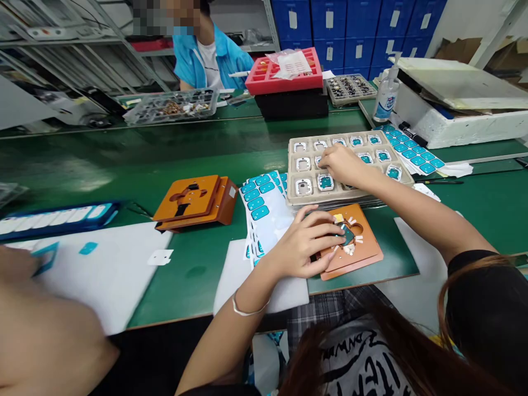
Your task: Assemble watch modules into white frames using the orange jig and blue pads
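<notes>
My left hand (309, 242) lies over an orange jig (371, 256), its fingers stretched out and apart. Their tips touch a dark teal piece (348, 235) set in the jig, with small white tabs around it. Further forward, my right hand (344, 164) reaches over a beige compartment tray (293, 190), fingertips pinched at a silver square frame (317, 161) in the middle row. Those fingers partly cover that frame. Other silver frames (303, 187) fill the tray's compartments, several with teal film inside. Sheets of teal stickers (258, 208) lie left of the tray.
A second orange jig (193, 201) stands to the left. At lower left, a neighbour's blurred arm (45, 324) reaches over a white foam sheet (119, 264). Across the bench sits a person in blue (225, 52). A pump bottle (386, 96) and foam box (466, 124) stand at right.
</notes>
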Demonstrator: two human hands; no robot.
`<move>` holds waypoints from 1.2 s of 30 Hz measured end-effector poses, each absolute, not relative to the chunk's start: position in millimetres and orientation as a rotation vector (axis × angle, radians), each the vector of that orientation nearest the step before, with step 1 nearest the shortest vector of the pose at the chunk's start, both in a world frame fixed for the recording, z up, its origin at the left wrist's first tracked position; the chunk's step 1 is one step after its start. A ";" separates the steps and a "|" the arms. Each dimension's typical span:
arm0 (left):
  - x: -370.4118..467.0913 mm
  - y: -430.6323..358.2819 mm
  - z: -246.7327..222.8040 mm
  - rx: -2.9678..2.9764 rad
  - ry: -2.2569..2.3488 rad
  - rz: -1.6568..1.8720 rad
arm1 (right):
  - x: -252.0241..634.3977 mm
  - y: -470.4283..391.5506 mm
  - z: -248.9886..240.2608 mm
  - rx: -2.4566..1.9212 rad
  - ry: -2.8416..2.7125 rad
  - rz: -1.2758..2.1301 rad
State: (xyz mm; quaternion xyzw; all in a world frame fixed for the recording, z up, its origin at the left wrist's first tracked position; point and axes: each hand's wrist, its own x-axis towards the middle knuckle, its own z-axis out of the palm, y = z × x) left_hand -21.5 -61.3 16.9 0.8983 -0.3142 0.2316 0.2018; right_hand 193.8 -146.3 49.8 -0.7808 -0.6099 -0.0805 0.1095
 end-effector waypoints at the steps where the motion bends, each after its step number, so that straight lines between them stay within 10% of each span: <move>1: -21.9 -61.7 17.5 2.501 -0.879 0.652 | 190.8 -146.3 50.9 -2.293 -1.777 -0.263; 36: -25.8 -62.5 16.0 2.570 -0.806 0.524 | 128.0 -249.3 61.9 -1.562 -1.692 0.157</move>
